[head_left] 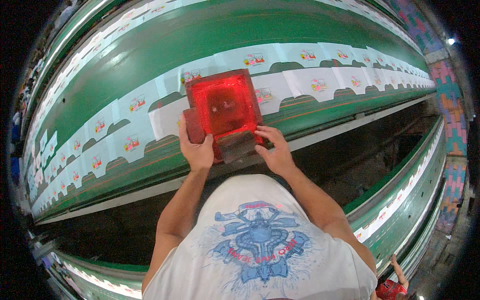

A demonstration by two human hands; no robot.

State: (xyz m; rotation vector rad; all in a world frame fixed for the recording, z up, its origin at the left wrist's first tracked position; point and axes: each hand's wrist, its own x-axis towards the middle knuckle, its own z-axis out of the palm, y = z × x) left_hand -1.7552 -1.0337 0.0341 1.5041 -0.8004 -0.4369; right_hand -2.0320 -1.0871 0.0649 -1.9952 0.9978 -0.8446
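A red screen-printing frame (218, 81) is in front of me, above the near edge of a long green table (320, 107). Wet-looking red ink lines its inside walls, around a darker red middle. My left hand (198, 152) is closed at the frame's near left corner, around a flat dark-red block (194, 125) that may be part of the frame or a separate tool. My right hand (277, 152) has its fingers curled at the near right corner, gripping the frame. White fabric pieces (172, 118) with small colourful cartoon prints lie under and beside the frame.
Rows of printed fabric pieces (137, 104) run along the table both ways. Behind me, past a dark aisle (365, 160), stands another green table (400, 215) with pieces on it. A person in red (391, 289) is at the lower right.
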